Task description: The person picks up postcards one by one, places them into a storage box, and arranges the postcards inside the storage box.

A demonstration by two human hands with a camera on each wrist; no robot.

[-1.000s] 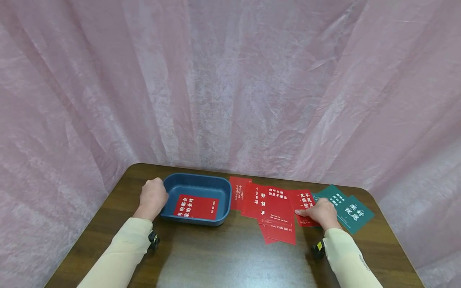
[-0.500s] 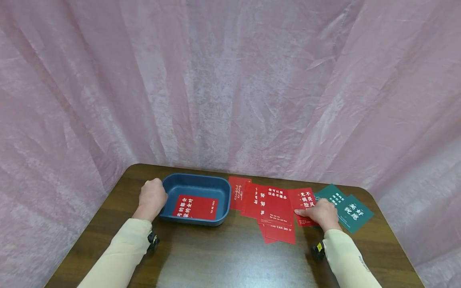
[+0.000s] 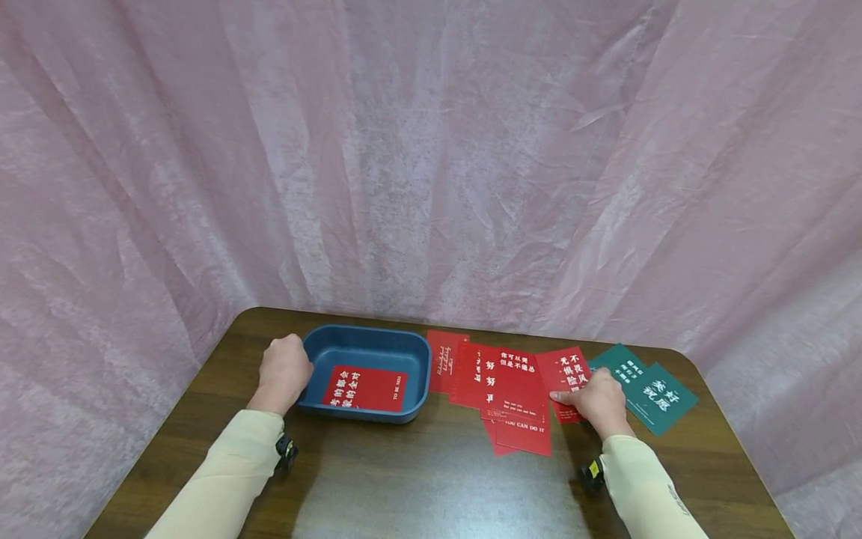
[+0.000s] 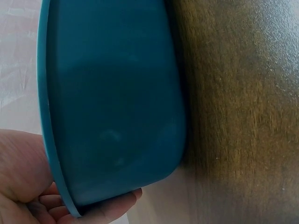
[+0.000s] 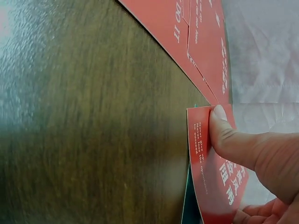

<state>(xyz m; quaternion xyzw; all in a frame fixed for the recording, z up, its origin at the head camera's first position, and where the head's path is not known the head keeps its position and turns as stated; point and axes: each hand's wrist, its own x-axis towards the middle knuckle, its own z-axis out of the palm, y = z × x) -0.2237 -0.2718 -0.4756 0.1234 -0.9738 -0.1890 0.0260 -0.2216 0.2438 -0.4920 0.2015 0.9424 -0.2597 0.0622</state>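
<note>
At the left of the table, my left hand grips the left end of a blue plastic tray; the left wrist view shows its fingers curled against the outer wall. Inside the tray lies a red card with white lettering. My right hand holds another red card, its thumb on the printed face and its other fingers at the far edge. That card looks slightly raised at its near end, with a green edge showing beneath it.
Several overlapping red cards lie between the tray and my right hand. To the right of that hand are green cards. The brown wooden table ends at a pink curtain behind.
My right hand has shifted slightly to the left, and the red card under its thumb has tilted a little. The left hand and the tray stay about where they were.
</note>
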